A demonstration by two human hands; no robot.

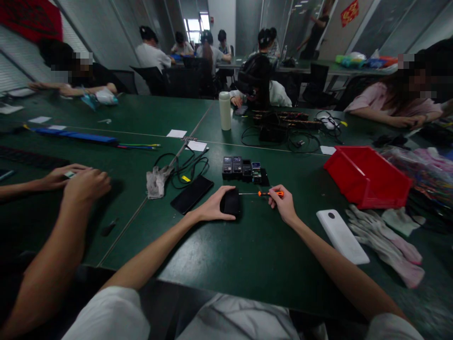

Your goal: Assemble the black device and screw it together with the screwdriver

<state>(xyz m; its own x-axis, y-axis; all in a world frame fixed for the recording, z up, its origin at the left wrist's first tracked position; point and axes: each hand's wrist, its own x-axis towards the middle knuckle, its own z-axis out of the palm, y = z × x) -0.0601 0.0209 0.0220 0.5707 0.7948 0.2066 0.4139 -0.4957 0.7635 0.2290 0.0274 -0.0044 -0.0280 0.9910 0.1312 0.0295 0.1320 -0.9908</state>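
Note:
My left hand [215, 204] grips a small black box [231, 203] by its left side, thumb and fingers round its edges. In my right hand [283, 203] is a screwdriver [272, 193] with an orange and black handle, its thin shaft pointing left at the box's upper right edge. Whether the tip touches the box is too small to tell. Just beyond the box stand several small black modules [232, 166] and a piece with an exposed circuit board [256, 173]. A black phone [192, 194] lies left of the box.
A grey glove [157, 182] and black cables [191, 165] lie to the left, near another person's hands [85, 182]. On the right are a red bin [368, 177], a white power bank [342, 236] and more gloves [385, 241]. A pale bottle [225, 111] stands farther back.

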